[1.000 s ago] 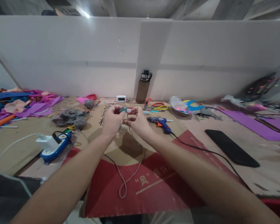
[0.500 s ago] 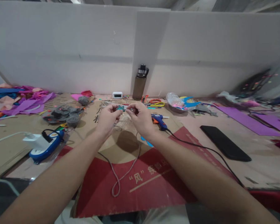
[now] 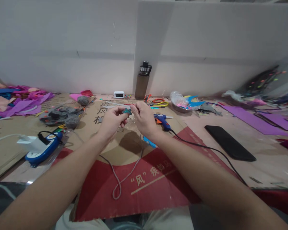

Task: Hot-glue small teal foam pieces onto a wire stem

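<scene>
Both my hands are raised above a cardboard sheet (image 3: 158, 191) with red print. My left hand (image 3: 111, 121) and my right hand (image 3: 144, 119) meet fingertip to fingertip, pinching a small teal piece (image 3: 127, 111) between them. A grey cord (image 3: 124, 174) hangs from below the hands and loops on the cardboard. A blue hot glue gun (image 3: 162, 119) lies just right of my right hand, its black cable trailing toward the right.
A dark water bottle (image 3: 142, 81) and a small white clock (image 3: 119, 94) stand at the wall. Grey felt bits (image 3: 62, 115) and purple scraps (image 3: 21, 103) lie left, a blue power strip (image 3: 42, 148) near left, a black phone (image 3: 229, 147) right, scissors (image 3: 158, 103) behind.
The view has tilted down a little, so everything sits lower on the wall side. My hands have drawn closer together on the teal piece.
</scene>
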{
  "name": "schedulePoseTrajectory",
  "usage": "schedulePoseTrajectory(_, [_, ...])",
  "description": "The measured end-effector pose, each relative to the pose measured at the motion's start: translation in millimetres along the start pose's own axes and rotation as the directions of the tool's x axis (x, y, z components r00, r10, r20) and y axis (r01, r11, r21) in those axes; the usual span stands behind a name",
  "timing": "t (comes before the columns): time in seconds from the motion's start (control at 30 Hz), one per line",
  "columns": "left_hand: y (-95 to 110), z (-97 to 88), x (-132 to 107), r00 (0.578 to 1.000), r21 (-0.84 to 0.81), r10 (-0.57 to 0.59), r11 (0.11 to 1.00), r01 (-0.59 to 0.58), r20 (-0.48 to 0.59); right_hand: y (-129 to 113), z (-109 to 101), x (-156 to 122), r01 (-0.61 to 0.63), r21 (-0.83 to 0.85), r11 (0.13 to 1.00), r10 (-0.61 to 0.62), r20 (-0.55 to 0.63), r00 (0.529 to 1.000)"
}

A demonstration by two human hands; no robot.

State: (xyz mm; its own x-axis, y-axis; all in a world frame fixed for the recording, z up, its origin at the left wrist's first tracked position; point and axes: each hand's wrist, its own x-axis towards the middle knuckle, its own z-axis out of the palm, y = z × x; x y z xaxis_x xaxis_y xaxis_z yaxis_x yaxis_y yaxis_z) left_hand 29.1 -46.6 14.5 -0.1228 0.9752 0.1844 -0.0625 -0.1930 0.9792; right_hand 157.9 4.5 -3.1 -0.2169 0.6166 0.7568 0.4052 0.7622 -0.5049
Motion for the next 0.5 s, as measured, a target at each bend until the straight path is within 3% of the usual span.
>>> schedulePoseTrajectory(0.5, [-7.4,-2.3,2.2,0.996,0.040,0.019,0.999,-0.023,0.092,-3.6,-4.8,1.0,-0.103,0.000,0.995,0.103,0.067,0.992])
